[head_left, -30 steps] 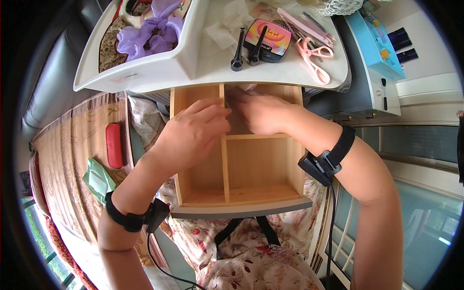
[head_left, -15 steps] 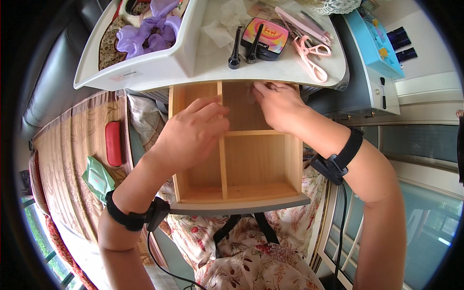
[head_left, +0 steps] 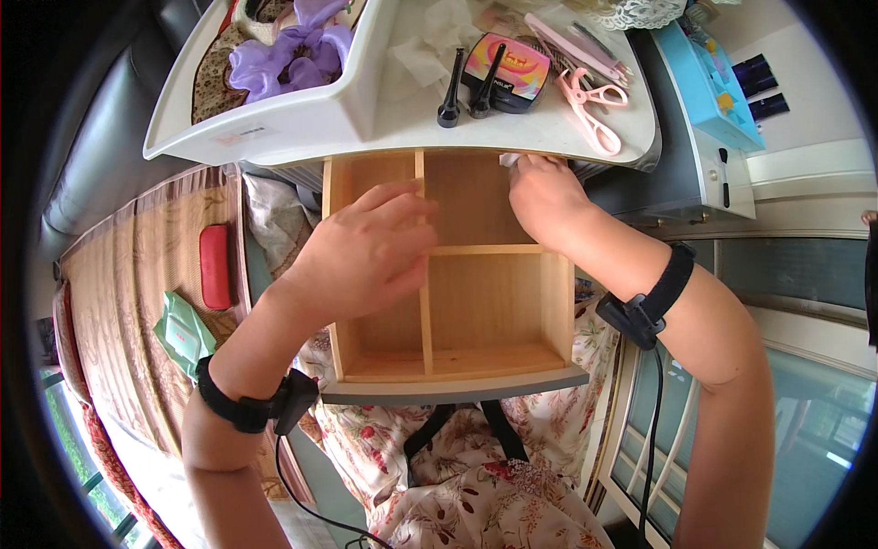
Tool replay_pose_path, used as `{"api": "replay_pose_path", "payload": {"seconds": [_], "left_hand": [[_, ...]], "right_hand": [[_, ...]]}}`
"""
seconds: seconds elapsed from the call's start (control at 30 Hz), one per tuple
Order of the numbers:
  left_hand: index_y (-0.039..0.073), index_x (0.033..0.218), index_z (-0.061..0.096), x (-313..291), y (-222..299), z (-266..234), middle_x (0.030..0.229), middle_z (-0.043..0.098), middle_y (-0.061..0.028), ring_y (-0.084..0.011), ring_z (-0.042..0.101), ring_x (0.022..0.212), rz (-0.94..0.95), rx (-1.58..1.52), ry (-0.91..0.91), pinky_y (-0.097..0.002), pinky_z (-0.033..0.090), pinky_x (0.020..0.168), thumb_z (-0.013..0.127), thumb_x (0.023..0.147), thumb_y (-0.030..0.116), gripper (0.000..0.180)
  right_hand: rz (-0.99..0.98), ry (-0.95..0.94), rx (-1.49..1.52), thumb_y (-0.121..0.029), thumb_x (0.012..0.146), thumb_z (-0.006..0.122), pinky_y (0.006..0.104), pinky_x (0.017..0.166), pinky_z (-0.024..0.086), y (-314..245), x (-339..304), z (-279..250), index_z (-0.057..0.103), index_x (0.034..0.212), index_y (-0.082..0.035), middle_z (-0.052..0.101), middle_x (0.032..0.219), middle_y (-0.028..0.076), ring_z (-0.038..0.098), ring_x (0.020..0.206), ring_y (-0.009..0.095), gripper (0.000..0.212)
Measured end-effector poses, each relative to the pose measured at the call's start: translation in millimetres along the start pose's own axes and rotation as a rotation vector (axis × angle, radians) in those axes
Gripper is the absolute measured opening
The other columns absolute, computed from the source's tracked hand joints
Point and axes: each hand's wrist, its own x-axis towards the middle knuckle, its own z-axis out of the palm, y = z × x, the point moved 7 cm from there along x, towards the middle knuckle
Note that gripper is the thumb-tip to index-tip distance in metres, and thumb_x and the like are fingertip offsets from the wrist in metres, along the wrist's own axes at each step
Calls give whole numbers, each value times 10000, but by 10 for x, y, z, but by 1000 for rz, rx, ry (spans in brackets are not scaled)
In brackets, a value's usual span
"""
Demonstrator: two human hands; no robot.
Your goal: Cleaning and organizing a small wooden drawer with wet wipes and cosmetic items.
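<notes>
A pulled-out wooden drawer with dividers lies in front of me under the white tabletop. In its back right compartment, my right hand presses a crumpled white tissue at the right side; most of the tissue is hidden under the fingers. Over the left part and the middle divider hovers my left hand, its fingers loosely bent and apart, with nothing seen in them. That hand hides part of the left compartments. The front right compartment's bare wooden bottom shows.
On the tabletop stand a white bin with a purple scrunchie, black slim tubes, a colourful box and a pink eyelash curler. A blue organizer is at right. A red case and green packet lie left.
My right hand has shifted right along the back right compartment with the tissue, uncovering more of its bottom. The left hand has stayed nearly in place.
</notes>
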Motion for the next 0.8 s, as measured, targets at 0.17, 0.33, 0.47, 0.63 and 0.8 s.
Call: {"api": "replay_pose_path", "payload": {"seconds": [0.17,0.33,0.47,0.63,0.8], "left_hand": [[109,934,631,-18,-22,-11,1170,555,-75,-312,470,1194,7,-73,-24,-398,447,946,635,787,139,150],[109,954,637,-9,-26,14,1187,547,-84,-314,455,1210,5,-84,-33,-398,439,953,637,795,139,162],[105,955,637,-55,-52,28,1198,541,-89,-321,446,1218,16,-86,-30,-403,432,960,636,801,136,157],[104,959,636,-47,-57,37,1207,538,-91,-323,437,1227,-5,-126,-42,-405,419,975,636,806,134,156],[102,963,636,-76,-79,21,1212,537,-93,-323,431,1233,-8,-128,-41,-404,409,987,636,807,132,158]], "right_hand": [[-82,114,427,41,712,527,402,964,405,-39,24,-105,495,1117,86,483,1194,204,480,1116,363,408],[-231,271,749,57,731,518,447,936,409,-291,117,-174,453,1106,97,451,1131,245,469,1106,410,383],[-218,-18,737,2,763,520,418,942,440,-334,189,-391,496,1174,24,438,1261,255,501,1138,379,412],[-171,127,603,-13,758,530,437,823,488,-143,72,-237,625,971,-12,532,1105,221,598,922,379,233],[-177,82,570,35,757,515,406,913,440,-130,84,-173,550,1120,30,437,1241,244,498,1095,395,364]]}}
